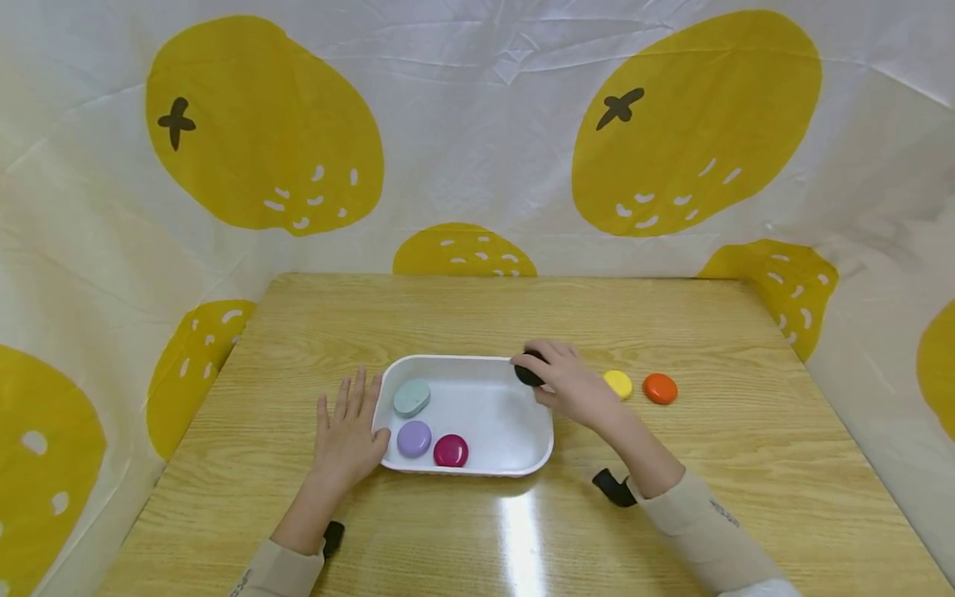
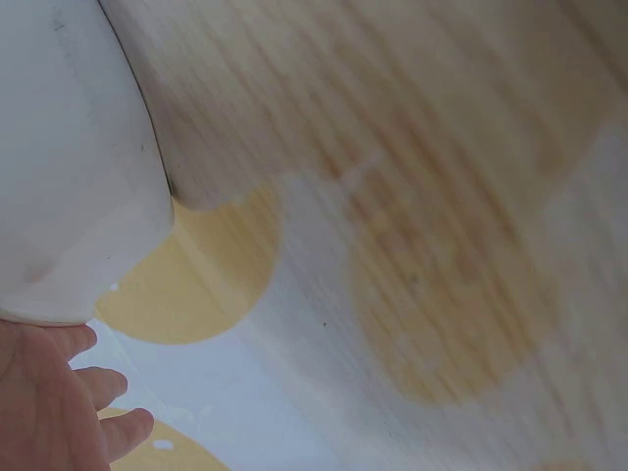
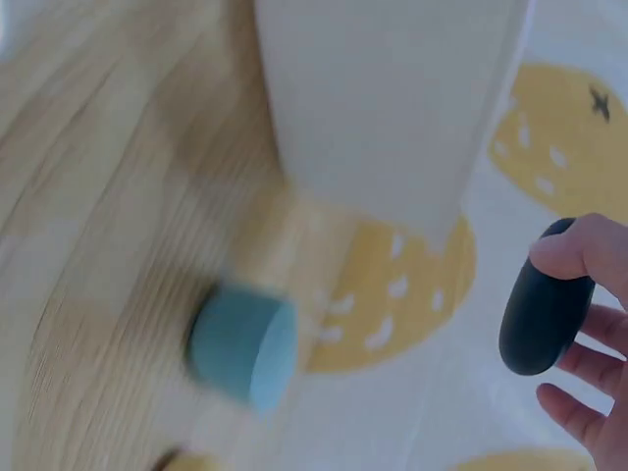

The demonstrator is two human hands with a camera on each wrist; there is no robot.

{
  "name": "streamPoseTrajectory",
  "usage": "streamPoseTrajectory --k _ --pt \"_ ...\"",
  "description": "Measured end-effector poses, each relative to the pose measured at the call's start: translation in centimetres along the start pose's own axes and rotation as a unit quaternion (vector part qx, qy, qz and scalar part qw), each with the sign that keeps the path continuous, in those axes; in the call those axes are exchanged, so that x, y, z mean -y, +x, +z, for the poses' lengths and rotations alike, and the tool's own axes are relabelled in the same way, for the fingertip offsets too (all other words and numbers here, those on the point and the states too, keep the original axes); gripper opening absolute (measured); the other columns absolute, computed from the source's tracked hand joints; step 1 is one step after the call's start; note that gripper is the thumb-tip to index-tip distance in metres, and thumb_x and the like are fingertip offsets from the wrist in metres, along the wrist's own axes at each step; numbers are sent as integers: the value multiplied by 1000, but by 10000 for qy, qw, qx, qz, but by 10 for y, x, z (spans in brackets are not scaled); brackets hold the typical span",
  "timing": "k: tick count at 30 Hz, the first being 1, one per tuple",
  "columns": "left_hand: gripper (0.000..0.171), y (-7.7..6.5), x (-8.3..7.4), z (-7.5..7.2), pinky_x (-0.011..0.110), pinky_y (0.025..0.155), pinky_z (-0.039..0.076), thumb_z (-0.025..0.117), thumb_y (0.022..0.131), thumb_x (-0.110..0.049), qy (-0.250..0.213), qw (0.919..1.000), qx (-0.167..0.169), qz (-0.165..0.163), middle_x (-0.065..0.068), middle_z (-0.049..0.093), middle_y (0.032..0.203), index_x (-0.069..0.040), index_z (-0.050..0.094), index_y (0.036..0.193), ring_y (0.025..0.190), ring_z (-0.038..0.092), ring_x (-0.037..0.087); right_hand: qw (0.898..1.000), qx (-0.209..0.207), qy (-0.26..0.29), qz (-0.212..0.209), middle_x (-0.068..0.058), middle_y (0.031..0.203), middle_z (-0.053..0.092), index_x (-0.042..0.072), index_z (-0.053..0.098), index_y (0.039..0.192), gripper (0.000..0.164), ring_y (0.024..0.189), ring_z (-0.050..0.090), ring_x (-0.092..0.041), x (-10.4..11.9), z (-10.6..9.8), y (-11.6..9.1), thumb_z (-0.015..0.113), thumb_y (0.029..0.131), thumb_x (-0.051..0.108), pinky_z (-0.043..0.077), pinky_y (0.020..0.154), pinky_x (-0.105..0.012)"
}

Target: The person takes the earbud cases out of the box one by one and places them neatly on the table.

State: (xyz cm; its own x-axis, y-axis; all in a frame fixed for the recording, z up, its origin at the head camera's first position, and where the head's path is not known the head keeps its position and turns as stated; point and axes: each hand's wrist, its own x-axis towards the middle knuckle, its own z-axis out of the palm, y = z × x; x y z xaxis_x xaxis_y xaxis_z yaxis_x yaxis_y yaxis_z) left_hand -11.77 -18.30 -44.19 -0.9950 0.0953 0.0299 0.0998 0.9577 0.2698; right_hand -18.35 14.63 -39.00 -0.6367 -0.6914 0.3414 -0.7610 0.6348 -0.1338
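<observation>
My right hand [image 1: 570, 385] pinches a smooth black rounded disc [image 1: 530, 369] between thumb and fingers, above the right rear corner of a white rectangular tray [image 1: 485, 474]. In the right wrist view the black disc [image 3: 547, 299] stands on edge in the grip. My left hand [image 1: 349, 444] lies beside the tray's left end, fingers extended, its thumb at the rim. Inside the tray, to the left, are a pale green disc [image 1: 412, 398], a lilac disc [image 1: 414, 439] and a magenta disc [image 1: 451, 451].
Right of the tray, a yellow disc [image 1: 618, 384], partly behind my right hand, and an orange disc [image 1: 661, 389] lie on the wooden table [image 1: 477, 319]. The right wrist view shows a teal block-like piece [image 3: 240, 343] near the tray. A patterned cloth [image 1: 477, 149] hangs around the table.
</observation>
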Motion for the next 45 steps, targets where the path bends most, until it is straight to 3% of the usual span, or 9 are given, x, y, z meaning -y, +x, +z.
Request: streamPoseTrajectory --k 8,14,20,26,34,45 --pt "72 -1 -1 -2 61 106 1 49 82 -22 50 9999 -132 21 17 11 151 -7 19 146 138 6 38 9892 -247 0 1446 -19 117 49 7 54 120 51 106 46 -38 -55 -25 -57 72 73 2 41 84 -55" --pt "72 -1 -1 -2 60 106 0 48 82 -23 31 10000 -93 12 18 11 151 -7 19 146 138 6 38 9724 -275 48 2318 -29 118 44 2 50 120 54 106 41 -48 -86 -36 -96 71 71 -3 33 84 -64" --pt "71 -1 -2 -4 60 106 -1 48 83 -22 -12 10000 -41 -4 18 10 151 -6 19 146 138 5 38 9539 10 -28 3002 -32 119 40 1 47 121 53 108 36 -52 -108 -35 -127 69 73 -1 27 86 -67" --pt "70 -1 -3 -4 61 106 0 48 83 -22 -37 10000 -74 -1 18 11 151 -6 20 146 138 5 38 9446 240 15 3273 -32 119 40 1 48 119 49 110 33 -52 -121 -27 -146 67 74 -3 25 89 -66" --pt "71 -1 -1 -3 61 106 -1 48 83 -22 -35 10000 -66 12 19 10 151 -6 20 146 137 6 39 9281 847 282 3616 -34 122 37 1 46 121 48 110 31 -54 -132 -20 -157 64 77 -4 25 85 -68" --pt "71 -1 0 0 61 106 1 48 82 -22 30 9999 -163 41 18 13 151 -6 21 145 137 9 39 9249 1032 319 3646 -32 122 37 3 48 119 46 109 31 -54 -137 -16 -161 64 76 -5 28 82 -69"
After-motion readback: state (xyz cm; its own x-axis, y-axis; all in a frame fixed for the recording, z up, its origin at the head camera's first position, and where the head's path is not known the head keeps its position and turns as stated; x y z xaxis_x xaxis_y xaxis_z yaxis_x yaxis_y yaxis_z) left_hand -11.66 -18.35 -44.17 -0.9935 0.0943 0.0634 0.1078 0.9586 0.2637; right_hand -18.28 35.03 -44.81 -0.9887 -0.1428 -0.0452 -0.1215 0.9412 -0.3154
